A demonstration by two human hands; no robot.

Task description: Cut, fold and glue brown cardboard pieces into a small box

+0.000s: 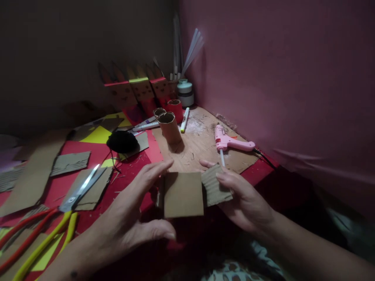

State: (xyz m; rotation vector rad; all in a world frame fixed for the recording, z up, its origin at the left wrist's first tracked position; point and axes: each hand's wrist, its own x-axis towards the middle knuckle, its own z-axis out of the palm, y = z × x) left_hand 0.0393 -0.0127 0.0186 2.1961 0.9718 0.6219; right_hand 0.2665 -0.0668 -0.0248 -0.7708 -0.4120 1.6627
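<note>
A flat square of brown cardboard [183, 195] is held up off the table edge, between both hands. My left hand [131, 212] curves round its left side, the index finger by the top corner and the thumb under the lower edge; its other fingers are mostly hidden behind. My right hand [244, 197] pinches a smaller corrugated cardboard piece [215, 186], thumb in front and fingers behind. This piece sits at the square's right edge, and I cannot tell whether the two are joined.
A pink glue gun [231, 142] lies at the right by the wall. Cardboard tubes [170, 128] stand mid-table near a marker [184, 120]. Left are scissors [79, 191], black yarn [123, 141] and cardboard scraps [72, 162]. Decorated cardboard figures [140, 89] and a jar [185, 93] stand behind.
</note>
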